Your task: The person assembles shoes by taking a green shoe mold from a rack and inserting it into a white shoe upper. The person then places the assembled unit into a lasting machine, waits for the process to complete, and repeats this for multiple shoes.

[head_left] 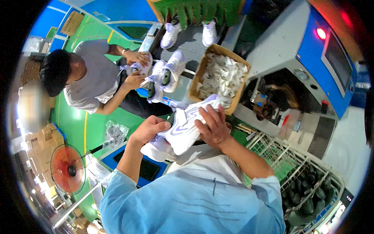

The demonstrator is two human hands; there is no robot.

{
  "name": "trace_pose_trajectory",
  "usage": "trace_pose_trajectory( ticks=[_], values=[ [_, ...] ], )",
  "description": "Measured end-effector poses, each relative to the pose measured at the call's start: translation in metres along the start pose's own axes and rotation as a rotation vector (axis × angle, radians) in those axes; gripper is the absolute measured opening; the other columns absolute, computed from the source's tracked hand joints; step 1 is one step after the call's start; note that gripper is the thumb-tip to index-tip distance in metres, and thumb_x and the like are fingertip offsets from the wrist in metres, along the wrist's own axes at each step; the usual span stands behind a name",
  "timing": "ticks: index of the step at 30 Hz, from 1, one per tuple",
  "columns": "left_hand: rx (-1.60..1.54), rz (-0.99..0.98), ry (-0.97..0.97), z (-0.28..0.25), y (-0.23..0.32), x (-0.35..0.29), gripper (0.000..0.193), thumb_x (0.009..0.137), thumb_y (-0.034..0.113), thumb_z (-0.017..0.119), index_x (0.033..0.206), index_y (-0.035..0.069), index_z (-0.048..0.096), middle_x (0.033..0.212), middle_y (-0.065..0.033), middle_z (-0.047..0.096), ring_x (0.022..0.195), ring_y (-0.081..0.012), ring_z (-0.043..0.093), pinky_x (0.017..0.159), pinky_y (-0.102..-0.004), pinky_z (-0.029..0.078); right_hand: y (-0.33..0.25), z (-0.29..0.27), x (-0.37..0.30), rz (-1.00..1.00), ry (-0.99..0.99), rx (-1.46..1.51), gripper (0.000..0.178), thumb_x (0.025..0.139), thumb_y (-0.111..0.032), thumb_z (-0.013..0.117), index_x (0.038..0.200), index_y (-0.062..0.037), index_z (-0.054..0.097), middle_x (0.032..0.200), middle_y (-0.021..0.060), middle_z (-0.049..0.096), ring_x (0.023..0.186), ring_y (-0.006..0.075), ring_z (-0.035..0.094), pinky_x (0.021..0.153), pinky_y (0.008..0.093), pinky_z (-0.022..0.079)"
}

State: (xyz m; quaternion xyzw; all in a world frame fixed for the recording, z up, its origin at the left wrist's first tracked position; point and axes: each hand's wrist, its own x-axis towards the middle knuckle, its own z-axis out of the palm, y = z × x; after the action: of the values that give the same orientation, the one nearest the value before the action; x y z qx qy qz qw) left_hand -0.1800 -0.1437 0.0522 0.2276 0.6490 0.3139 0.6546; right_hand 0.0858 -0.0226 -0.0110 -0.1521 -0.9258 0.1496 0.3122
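Observation:
A white sneaker (187,124) with lavender trim is held tilted in front of my body, between my two hands. My left hand (152,129) grips its heel end, the thumb at the dark collar opening. Against the other side of the sneaker, my right hand (212,126) presses with bent fingers. A small white tag-like piece (181,117) lies on the upper. Just below, another white shoe (157,150) is partly hidden by the held one. Beyond my hands, several matching sneakers (173,70) stand at the end of the conveyor.
A cardboard box (193,87) of crumpled white pieces sits ahead. Left, a co-worker (87,74) handles a sneaker. A grey-and-blue machine (280,43) with a red light stands right, above a wire cart (280,154) holding dark foot-shaped forms. An orange fan (68,169) is lower left.

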Motion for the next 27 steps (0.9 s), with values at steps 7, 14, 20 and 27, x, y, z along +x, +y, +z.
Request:
trace_pose_trajectory(
  ticks=[7, 14, 20, 27],
  values=[
    [-0.202, 0.226, -0.138, 0.097, 0.026, 0.053, 0.042, 0.094, 0.042, 0.071, 0.084, 0.002, 0.065, 0.071, -0.0080, 0.065, 0.059, -0.0172, 0.061, 0.060, -0.0294, 0.047, 0.036, -0.133, -0.060, 0.770, -0.024, 0.481, 0.080, 0.076, -0.017, 0.078, 0.147, -0.0088, 0.043, 0.135, 0.0151, 0.056, 0.127, 0.0332, 0.054, 0.109, 0.0478, 0.043],
    [-0.256, 0.166, -0.021, 0.209, -0.002, 0.096, 0.011, 0.091, 0.011, 0.074, 0.090, 0.004, 0.066, 0.079, -0.0021, 0.066, 0.071, -0.0093, 0.059, 0.068, -0.0240, 0.047, 0.059, -0.174, -0.182, 1.245, 0.683, 0.813, 0.085, 0.080, -0.002, 0.057, 0.159, -0.0048, 0.024, 0.145, 0.0208, 0.050, 0.126, 0.0333, 0.057, 0.106, 0.0431, 0.049],
    [-0.079, 0.128, -0.148, 0.243, -0.013, 0.118, 0.013, 0.092, 0.011, 0.072, 0.096, 0.002, 0.065, 0.082, -0.0021, 0.067, 0.075, -0.0088, 0.060, 0.068, -0.0256, 0.049, 0.111, -0.197, -0.146, 1.429, 0.436, 0.265, 0.093, 0.080, -0.018, 0.073, 0.160, -0.0113, 0.027, 0.147, 0.0225, 0.051, 0.123, 0.0333, 0.060, 0.103, 0.0388, 0.047],
    [-0.149, 0.063, -0.082, 0.227, -0.018, 0.139, 0.010, 0.094, 0.012, 0.069, 0.099, 0.004, 0.065, 0.086, -0.0021, 0.065, 0.076, -0.0109, 0.059, 0.071, -0.0268, 0.049, 0.148, -0.179, -0.091, 1.507, -0.248, -0.252, 0.095, 0.082, -0.039, 0.069, 0.162, -0.0326, 0.018, 0.141, 0.0286, 0.055, 0.127, 0.0466, 0.054, 0.106, 0.0457, 0.044]
  ],
)
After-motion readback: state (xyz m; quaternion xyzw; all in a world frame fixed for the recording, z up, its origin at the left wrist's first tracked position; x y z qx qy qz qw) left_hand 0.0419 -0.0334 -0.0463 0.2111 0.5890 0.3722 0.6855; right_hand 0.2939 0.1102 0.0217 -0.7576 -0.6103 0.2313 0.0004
